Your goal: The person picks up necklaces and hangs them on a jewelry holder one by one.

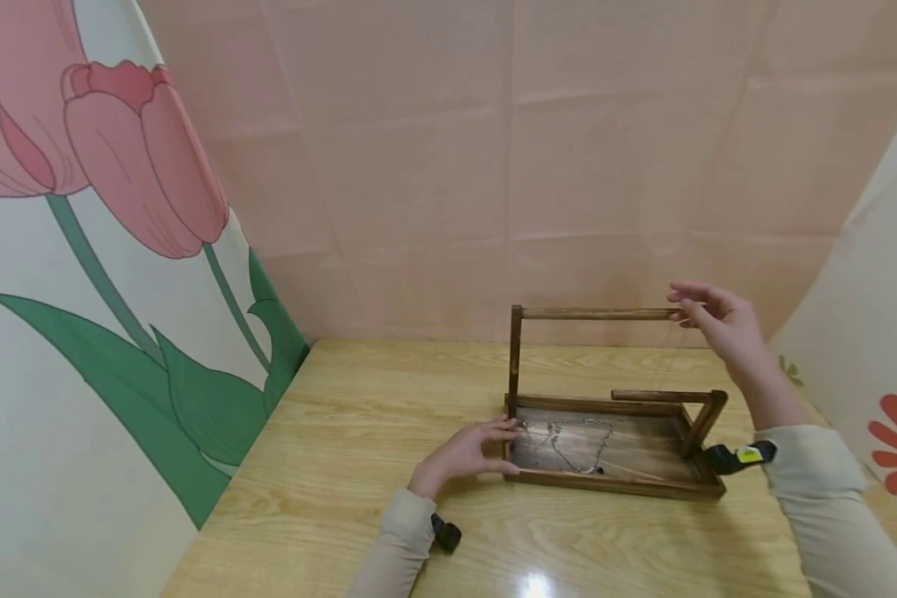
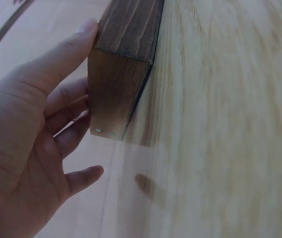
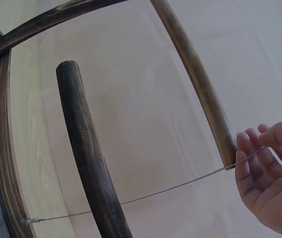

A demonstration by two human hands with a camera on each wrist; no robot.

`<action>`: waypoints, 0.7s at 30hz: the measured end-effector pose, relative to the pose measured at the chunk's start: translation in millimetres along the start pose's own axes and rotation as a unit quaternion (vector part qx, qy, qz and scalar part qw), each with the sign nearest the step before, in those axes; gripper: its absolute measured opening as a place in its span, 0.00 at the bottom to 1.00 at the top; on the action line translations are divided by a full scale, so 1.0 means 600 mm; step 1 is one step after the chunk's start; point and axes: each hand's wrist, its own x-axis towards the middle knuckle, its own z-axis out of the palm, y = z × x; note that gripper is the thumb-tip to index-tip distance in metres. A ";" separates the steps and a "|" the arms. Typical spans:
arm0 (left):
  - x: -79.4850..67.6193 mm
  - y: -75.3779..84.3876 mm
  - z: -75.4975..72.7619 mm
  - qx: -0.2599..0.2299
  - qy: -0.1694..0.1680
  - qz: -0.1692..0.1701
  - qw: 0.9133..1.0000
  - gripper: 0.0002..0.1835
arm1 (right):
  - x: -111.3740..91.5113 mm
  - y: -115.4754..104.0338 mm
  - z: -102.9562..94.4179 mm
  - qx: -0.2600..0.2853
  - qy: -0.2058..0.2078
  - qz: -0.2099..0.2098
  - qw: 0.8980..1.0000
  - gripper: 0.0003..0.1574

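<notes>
A dark brown wooden jewelry stand point(image 1: 514, 357) stands on the table, with a tray base, a long upper bar point(image 1: 598, 314) and a shorter lower bar point(image 1: 658, 396). My left hand point(image 1: 467, 453) holds the tray's left end, thumb at one side and fingers at the other. At the free end of the upper bar, my right hand point(image 1: 725, 324) pinches a thin silver necklace point(image 3: 175, 187) between thumb and finger. The strand runs taut past the bar's tip and down across the lower bar. Several silver chains point(image 1: 583, 465) lie in the tray.
The light wood table point(image 1: 359, 432) carries the stand at its right half. Behind it hangs a plain pink cloth point(image 1: 419, 208). Flower-printed panels flank the table, with tulips point(image 1: 142, 158) on the left. A black wrist strap point(image 1: 740, 455) is close to the stand's right post.
</notes>
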 end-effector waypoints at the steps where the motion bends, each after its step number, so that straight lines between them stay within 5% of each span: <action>1: 0.000 0.000 0.000 0.002 0.000 0.001 1.000 0.38 | 0.000 0.001 0.002 -0.004 0.000 -0.003 1.000 0.21; 21: -0.002 0.002 0.001 -0.001 -0.001 -0.003 1.000 0.38 | -0.001 -0.004 0.019 -0.029 0.008 -0.002 1.000 0.20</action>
